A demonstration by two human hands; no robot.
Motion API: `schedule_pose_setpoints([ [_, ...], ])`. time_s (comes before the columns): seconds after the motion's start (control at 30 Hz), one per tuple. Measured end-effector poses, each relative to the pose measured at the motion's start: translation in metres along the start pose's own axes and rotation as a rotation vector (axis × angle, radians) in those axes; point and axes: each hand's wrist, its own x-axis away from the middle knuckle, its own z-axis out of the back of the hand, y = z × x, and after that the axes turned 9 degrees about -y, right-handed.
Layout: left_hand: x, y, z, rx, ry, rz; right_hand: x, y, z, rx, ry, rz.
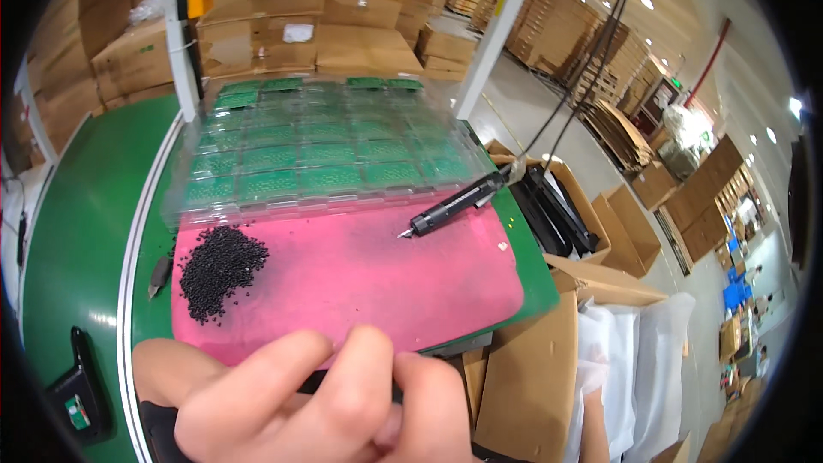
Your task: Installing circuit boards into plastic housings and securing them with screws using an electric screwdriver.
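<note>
Large and close at the lower edge is my left hand (326, 403), its fingers curled around a black plastic part that shows only in the gaps between them. My right forearm (593, 429) reaches up among white translucent wrapping sheets (626, 377) in a cardboard box at the right. The sheets veil my right hand (591, 367), so its fingers cannot be made out. Beyond my left hand lies a pink mat (369, 283). A pile of small black pieces (221, 273) rests on its left part. A black electric screwdriver (454, 206) lies at its far right, tip pointing left.
Clear plastic trays with green circuit boards (326, 150) stand behind the mat. On the green bench at left lies a black housing (79, 390) with a small green board. An open carton with black parts (557, 214) stands right of the bench. Stacked cartons (360, 0) fill the back.
</note>
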Motion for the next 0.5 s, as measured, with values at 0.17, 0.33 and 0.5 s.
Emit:
schedule_pose_setpoints([
  [0.17, -0.016, 0.017, -0.014, 0.058, 0.084, 0.222, 0.03, -0.071, -0.003, 0.16, -0.5, -0.071],
  [0.33, -0.022, 0.022, -0.042, 0.104, 0.238, 0.365, 0.042, -0.108, 0.002, 0.676, -0.239, 0.16],
  [0.5, -0.014, 0.023, -0.053, -0.046, 0.396, 0.148, 0.058, -0.099, 0.018, 0.502, 0.182, -0.194],
])
